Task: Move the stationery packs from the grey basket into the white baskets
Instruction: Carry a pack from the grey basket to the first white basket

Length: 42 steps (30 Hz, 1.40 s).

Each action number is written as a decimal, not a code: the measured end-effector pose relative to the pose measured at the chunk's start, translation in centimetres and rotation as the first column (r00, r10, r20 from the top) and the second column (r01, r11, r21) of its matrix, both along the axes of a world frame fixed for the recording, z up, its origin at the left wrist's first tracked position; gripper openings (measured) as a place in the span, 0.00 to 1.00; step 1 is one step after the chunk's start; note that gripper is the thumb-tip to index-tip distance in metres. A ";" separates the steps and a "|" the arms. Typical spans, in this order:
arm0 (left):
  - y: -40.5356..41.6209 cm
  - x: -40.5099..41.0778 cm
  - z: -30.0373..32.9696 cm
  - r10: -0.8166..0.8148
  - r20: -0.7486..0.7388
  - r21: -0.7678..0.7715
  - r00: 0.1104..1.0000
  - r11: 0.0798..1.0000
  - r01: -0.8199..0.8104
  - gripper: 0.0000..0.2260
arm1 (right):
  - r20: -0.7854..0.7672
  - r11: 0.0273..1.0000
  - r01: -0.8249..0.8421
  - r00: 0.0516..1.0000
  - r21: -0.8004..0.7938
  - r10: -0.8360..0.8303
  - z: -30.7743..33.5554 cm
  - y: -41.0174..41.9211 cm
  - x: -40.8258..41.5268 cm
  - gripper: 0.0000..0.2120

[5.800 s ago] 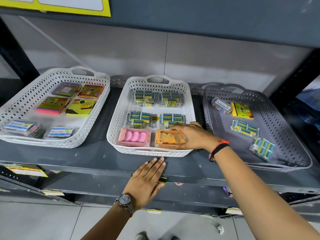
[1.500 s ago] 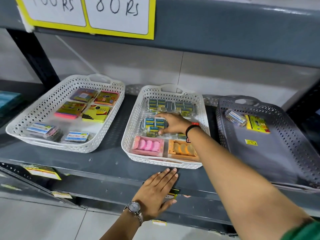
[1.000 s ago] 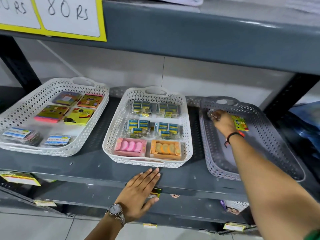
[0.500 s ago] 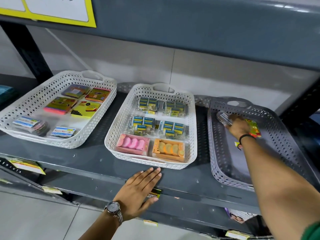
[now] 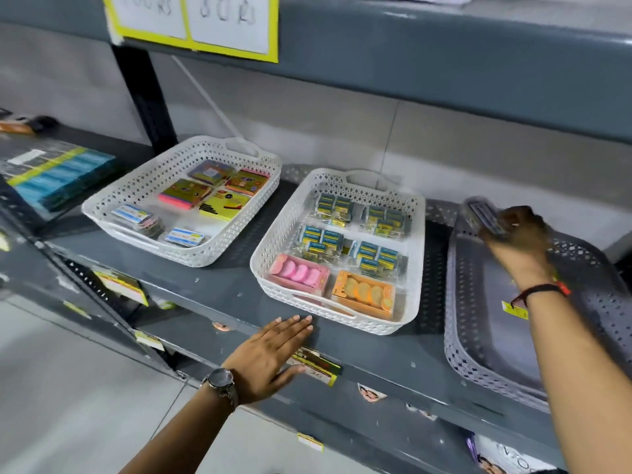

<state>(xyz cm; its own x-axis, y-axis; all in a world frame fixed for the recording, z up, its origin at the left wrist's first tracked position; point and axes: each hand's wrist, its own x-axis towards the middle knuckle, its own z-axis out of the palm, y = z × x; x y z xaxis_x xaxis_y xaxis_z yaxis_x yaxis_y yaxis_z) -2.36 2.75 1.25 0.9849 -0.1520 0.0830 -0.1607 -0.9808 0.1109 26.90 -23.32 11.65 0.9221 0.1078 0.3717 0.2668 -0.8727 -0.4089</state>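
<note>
Since the earlier frame your right hand (image 5: pixel 516 230) has lifted, fingers closed on a clear pack (image 5: pixel 485 215), above the grey basket's (image 5: pixel 460 343) far-left corner; left hand (image 5: pixel 270 354) flat, fingers open; next, likely carry it to a white basket (image 5: pixel 415 268).

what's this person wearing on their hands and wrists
Both forearms are bare, with no gloves or rings that show. The left hand has a round silver-cased wristwatch with a metal band. The right hand has a thin black wristband with a small red-orange piece on it.
</note>
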 end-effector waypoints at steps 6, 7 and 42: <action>4.8 -2.3 0.9 0.198 0.039 0.057 0.979 0.978 -0.200 0.33 | 0.041 0.927 -0.329 0.944 0.178 0.327 3.1 9.9 -5.7 0.17; 5.5 -2.3 0.9 0.223 0.048 0.054 0.974 0.973 -0.225 0.33 | 0.044 0.889 -0.410 0.911 0.203 0.410 3.3 11.7 -6.8 0.18; 14.1 0.3 -0.5 0.099 0.012 0.036 0.995 0.994 -0.099 0.26 | -0.300 0.643 -0.758 0.592 0.106 0.748 -2.7 37.0 -14.3 0.17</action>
